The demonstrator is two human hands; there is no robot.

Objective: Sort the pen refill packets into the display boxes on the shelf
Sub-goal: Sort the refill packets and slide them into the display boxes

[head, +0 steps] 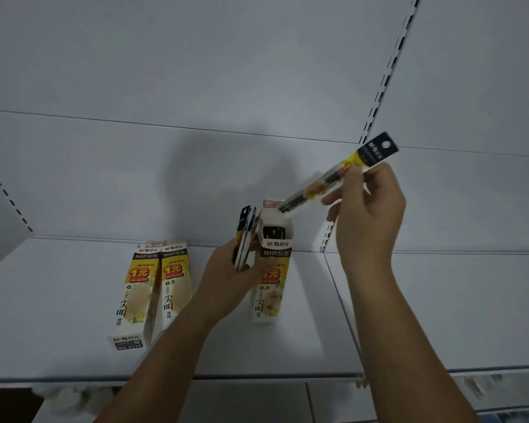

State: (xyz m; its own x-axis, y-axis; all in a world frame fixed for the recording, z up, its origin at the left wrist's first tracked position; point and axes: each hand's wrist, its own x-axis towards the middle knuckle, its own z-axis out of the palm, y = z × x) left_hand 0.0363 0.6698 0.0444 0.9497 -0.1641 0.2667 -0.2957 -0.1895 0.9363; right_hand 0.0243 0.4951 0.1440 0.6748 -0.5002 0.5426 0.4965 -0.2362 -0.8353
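Observation:
An open display box (pixel 272 288), white and yellow with black print, stands upright on the white shelf (pixel 74 300); several refills show inside its top. My right hand (pixel 367 209) pinches one long pen refill packet (pixel 333 178), tilted, its lower tip at the box's open mouth. My left hand (pixel 229 279) grips a small bundle of refill packets (pixel 245 239) upright, just left of that box and touching its front. Two more display boxes (pixel 153 285) stand side by side further left.
A white back panel with slotted uprights (pixel 379 93) rises behind the shelf. A seam (pixel 342 300) divides this shelf board from the neighbouring one on the right. Below the front edge, blurred goods (pixel 68 395) show on a lower level.

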